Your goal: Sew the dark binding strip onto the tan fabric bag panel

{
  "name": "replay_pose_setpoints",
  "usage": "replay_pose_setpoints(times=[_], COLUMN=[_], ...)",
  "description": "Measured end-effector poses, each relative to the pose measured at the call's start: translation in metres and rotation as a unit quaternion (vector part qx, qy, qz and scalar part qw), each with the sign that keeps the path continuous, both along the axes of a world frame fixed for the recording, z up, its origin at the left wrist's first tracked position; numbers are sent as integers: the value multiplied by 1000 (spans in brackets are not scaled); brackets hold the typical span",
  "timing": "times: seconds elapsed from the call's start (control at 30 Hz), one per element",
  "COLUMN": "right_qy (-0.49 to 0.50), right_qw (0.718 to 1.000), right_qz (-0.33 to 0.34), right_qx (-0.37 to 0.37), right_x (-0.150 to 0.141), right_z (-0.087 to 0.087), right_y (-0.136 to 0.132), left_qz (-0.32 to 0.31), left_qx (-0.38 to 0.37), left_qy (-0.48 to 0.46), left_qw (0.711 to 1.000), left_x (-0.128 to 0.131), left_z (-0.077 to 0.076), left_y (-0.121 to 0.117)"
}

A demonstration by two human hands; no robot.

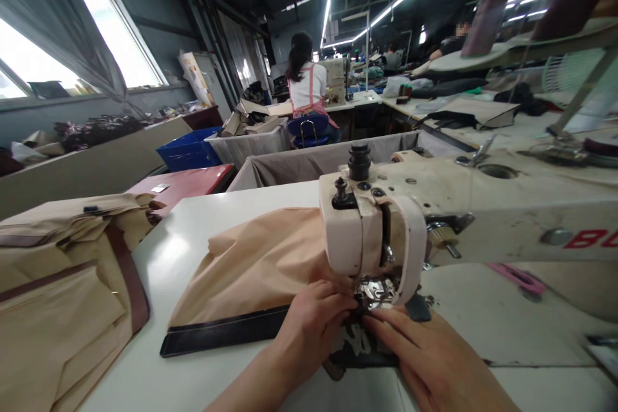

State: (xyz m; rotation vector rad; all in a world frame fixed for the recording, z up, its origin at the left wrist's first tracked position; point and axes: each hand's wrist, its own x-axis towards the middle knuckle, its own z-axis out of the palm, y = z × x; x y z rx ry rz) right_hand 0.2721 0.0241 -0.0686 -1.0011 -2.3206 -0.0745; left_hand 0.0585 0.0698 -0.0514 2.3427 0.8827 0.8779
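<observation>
A cream sewing machine [434,219] stands on a white table [203,225]. A tan fabric piece [255,264] with a dark band [222,333] along its near edge lies under the machine's head. My left hand [309,328] rests on the fabric just left of the presser foot [379,291], fingers curled and pressing the dark band. My right hand [429,354] lies flat on the fabric to the right of the foot, fingers stretched toward the needle.
A stack of tan pieces with dark bands [62,290] sits at the left. Behind the table are grey fabric bins [309,161], a blue crate [186,151] and a red surface [183,183]. A person in a white top [306,93] sits at another machine farther back.
</observation>
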Motion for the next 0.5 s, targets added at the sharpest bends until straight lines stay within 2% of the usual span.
replay_pose_setpoints(times=[0.07, 0.13, 0.33, 0.5], right_qy=[10, 17, -18, -4], right_qw=[1000, 1000, 998, 998], right_qz=[9, 13, 20, 27], right_qx=[13, 6, -54, -60], right_x=[-1, -3, -2, -3], right_z=[-1, -2, -4, -4], right_y=[1, 3, 5, 6], left_qz=[18, 24, -35, -44], left_qx=[-40, -45, 77, 78], left_qy=[-17, -25, 44, 77], left_qw=[999, 998, 995, 993], left_x=[-2, -2, 6, 9], left_z=[-2, -3, -2, 0], left_y=[1, 1, 0, 0])
